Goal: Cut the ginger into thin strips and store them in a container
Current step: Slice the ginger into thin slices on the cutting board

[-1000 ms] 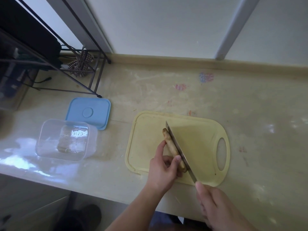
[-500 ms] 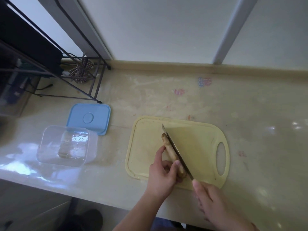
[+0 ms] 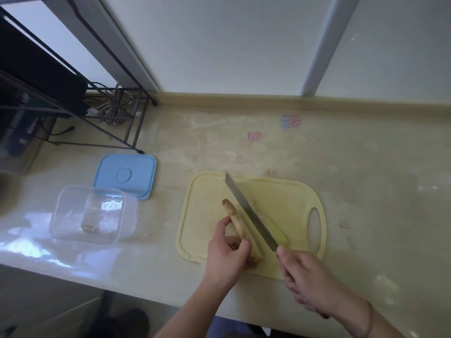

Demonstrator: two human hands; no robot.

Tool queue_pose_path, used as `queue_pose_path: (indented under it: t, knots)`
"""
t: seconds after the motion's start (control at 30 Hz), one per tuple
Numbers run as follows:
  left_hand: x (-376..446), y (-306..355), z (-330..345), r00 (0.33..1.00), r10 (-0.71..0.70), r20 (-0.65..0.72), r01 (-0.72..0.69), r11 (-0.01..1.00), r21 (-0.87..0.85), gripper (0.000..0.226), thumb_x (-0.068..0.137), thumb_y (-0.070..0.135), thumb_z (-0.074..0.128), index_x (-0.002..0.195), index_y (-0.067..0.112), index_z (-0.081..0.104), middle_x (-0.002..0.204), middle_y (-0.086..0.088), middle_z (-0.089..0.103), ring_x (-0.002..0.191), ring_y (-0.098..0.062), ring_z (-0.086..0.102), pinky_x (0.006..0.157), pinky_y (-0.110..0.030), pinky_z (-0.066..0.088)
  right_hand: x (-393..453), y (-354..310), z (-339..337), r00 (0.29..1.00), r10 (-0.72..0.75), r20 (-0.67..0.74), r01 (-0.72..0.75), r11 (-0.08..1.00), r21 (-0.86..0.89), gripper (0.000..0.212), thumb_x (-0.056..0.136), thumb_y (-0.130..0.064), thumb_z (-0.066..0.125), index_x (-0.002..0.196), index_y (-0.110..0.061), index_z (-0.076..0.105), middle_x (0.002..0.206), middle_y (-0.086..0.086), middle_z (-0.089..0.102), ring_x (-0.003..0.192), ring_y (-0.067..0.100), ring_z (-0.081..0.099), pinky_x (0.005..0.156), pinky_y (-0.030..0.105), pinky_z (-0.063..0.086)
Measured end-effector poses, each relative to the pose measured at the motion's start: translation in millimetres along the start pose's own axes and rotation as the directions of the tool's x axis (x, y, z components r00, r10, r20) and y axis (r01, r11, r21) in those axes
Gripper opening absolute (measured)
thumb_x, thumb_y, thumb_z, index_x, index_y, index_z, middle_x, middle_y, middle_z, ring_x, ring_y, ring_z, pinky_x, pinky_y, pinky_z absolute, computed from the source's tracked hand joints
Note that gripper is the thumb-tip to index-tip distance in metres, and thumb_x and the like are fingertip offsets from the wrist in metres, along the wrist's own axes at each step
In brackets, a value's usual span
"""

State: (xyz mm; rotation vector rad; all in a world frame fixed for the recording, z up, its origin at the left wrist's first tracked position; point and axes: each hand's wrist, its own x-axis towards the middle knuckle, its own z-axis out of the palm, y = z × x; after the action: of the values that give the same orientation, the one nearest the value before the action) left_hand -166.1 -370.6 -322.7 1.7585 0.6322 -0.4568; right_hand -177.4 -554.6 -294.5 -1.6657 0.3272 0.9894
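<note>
Both your hands are busy: your left hand (image 3: 228, 252) pinches the ginger (image 3: 234, 222) lying on the cutting board (image 3: 202, 230), and your right hand (image 3: 308, 276) grips the knife (image 3: 249, 211) angled just beside it. An open container (image 3: 87, 215) sits on the table (image 3: 366, 179).

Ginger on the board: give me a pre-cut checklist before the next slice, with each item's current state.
1. Ginger lies on the cutting board: ok.
2. Left hand holds the ginger at its near end: ok.
3. Right hand grips the knife: ok.
4. Left fingertips apart from the blade: ok, gap visible.
5. Container uncovered, blue lid beside it: ok.
6. Slice already lying right of the blade: cannot tell.
</note>
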Motion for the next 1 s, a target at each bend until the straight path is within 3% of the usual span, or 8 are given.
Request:
queue_pose_path:
  t: [0.1, 0.23, 0.4, 0.53, 0.63, 0.73, 0.87, 1.0]
  knots:
    - [-3, 1, -12, 0.998, -0.037, -0.058, 0.036, 0.999, -0.014, 0.052, 0.088, 0.002, 0.058, 0.135, 0.020, 0.046, 0.062, -0.014, 0.068, 0.055, -0.029, 0.066, 0.053, -0.035, 0.057, -5, 6, 9, 0.972, -0.211, -0.104, 0.170, 0.935, -0.310, 0.063, 0.079, -0.081, 0.032, 0.068, -0.020, 0.045, 0.054, -0.011, 0.052, 0.052, 0.006, 0.047, 0.055, 0.025, 0.036]
    - [-5, 5, -33, 0.994, -0.031, -0.105, 0.049, 0.984, 0.172, 0.052, 0.087, 0.011, 0.062, 0.134, 0.022, 0.042, 0.061, -0.008, 0.071, 0.052, -0.024, 0.069, 0.053, -0.032, 0.057, -4, 14, 14, 0.960, -0.236, -0.154, 0.161, 0.907, -0.389, 0.067, 0.079, -0.083, 0.026, 0.069, -0.020, 0.047, 0.057, -0.002, 0.050, 0.054, 0.009, 0.049, 0.057, 0.029, 0.039]
    - [2, 14, -20, 0.997, 0.044, -0.059, -0.023, 0.949, 0.313, 0.064, 0.089, 0.016, 0.063, 0.145, 0.022, 0.031, 0.057, 0.000, 0.071, 0.051, -0.009, 0.067, 0.050, -0.017, 0.050, -8, 14, 3, 0.958, -0.204, -0.204, 0.169, 0.970, -0.176, 0.064, 0.082, -0.085, 0.038, 0.064, -0.024, 0.048, 0.051, -0.010, 0.042, 0.049, 0.005, 0.039, 0.056, 0.033, 0.036]
    - [7, 19, -12, 0.975, 0.208, -0.083, -0.134, 0.840, 0.526, 0.068, 0.091, 0.028, 0.063, 0.150, 0.029, 0.030, 0.057, 0.003, 0.063, 0.054, -0.011, 0.062, 0.051, -0.026, 0.048, -13, 21, -15, 0.937, -0.141, -0.319, 0.136, 0.990, -0.038, 0.077, 0.060, -0.107, 0.039, 0.064, -0.031, 0.054, 0.048, -0.010, 0.040, 0.045, 0.006, 0.036, 0.050, 0.026, 0.032]
    - [23, 24, -7, 0.720, 0.667, 0.193, -0.579, 0.424, 0.696, 0.051, 0.089, 0.029, 0.065, 0.139, 0.023, 0.056, 0.086, 0.008, 0.068, 0.077, -0.019, 0.064, 0.063, -0.030, 0.054, -16, 21, -27, 0.917, -0.119, -0.381, 0.123, 0.992, -0.015, 0.084, 0.055, -0.109, 0.041, 0.062, -0.026, 0.050, 0.047, -0.008, 0.039, 0.043, 0.007, 0.034, 0.044, 0.022, 0.029]
    - [64, 33, 5, 0.487, 0.638, 0.596, -0.777, 0.005, 0.629, 0.033, 0.084, 0.029, 0.069, 0.116, 0.026, 0.074, 0.117, 0.000, 0.068, 0.109, -0.032, 0.060, 0.092, -0.046, 0.049, -20, 20, -29, 0.910, -0.079, -0.407, 0.102, 0.994, 0.037, 0.088, 0.050, -0.109, 0.044, 0.063, -0.023, 0.045, 0.049, -0.006, 0.036, 0.041, 0.010, 0.031, 0.038, 0.018, 0.026]
    - [94, 37, 6, 0.321, 0.549, 0.772, -0.870, -0.151, 0.469, 0.015, 0.083, 0.026, 0.073, 0.097, 0.022, 0.076, 0.095, 0.002, 0.068, 0.089, -0.027, 0.061, 0.087, -0.043, 0.047, -22, 20, -30, 0.905, -0.056, -0.422, 0.101, 0.991, 0.085, 0.096, 0.047, -0.109, 0.048, 0.069, -0.016, 0.042, 0.051, -0.005, 0.034, 0.040, 0.011, 0.030, 0.037, 0.019, 0.026]
    - [105, 36, 6, 0.345, 0.571, 0.745, -0.869, -0.107, 0.484, 0.009, 0.086, 0.025, 0.068, 0.092, 0.019, 0.068, 0.086, 0.003, 0.064, 0.081, -0.024, 0.058, 0.083, -0.041, 0.043, -24, 22, -30, 0.900, -0.035, -0.435, 0.093, 0.989, 0.112, 0.096, 0.046, -0.109, 0.048, 0.069, -0.017, 0.042, 0.052, -0.003, 0.034, 0.040, 0.011, 0.029, 0.036, 0.019, 0.027]
